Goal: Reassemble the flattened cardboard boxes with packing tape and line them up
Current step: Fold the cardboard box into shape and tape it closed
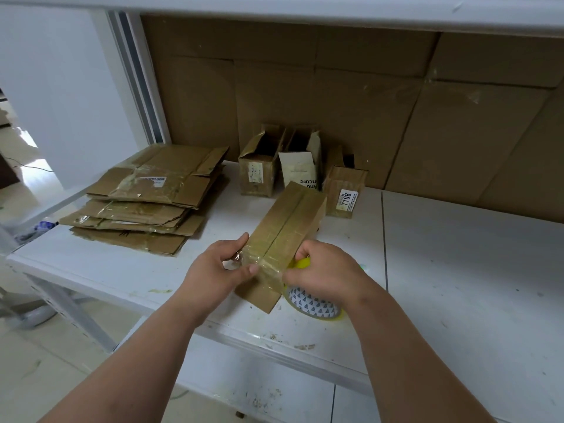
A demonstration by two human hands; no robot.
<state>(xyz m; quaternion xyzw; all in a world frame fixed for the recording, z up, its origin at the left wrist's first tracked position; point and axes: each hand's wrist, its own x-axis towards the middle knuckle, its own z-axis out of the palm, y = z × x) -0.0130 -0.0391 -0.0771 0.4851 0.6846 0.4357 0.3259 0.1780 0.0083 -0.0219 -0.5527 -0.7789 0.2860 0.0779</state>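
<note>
A long narrow cardboard box (287, 227) lies on the white shelf (457, 285), its flap seam facing up with clear tape along it. My left hand (218, 267) grips the box's near left edge, thumb pressing the clear tape on the near end. My right hand (323, 270) holds a yellow tape dispenser, mostly hidden, against the box's near right corner. The tape roll (314, 306), with a white patterned core, sits under that hand. A stack of flattened boxes (149, 196) lies at the left.
Three assembled small boxes (259, 169) (300, 166) (345, 187) stand in a row at the back, against a wall of large cardboard sheets (396, 111). The shelf's front edge (274, 340) runs below my wrists. An upper shelf (305, 10) hangs overhead.
</note>
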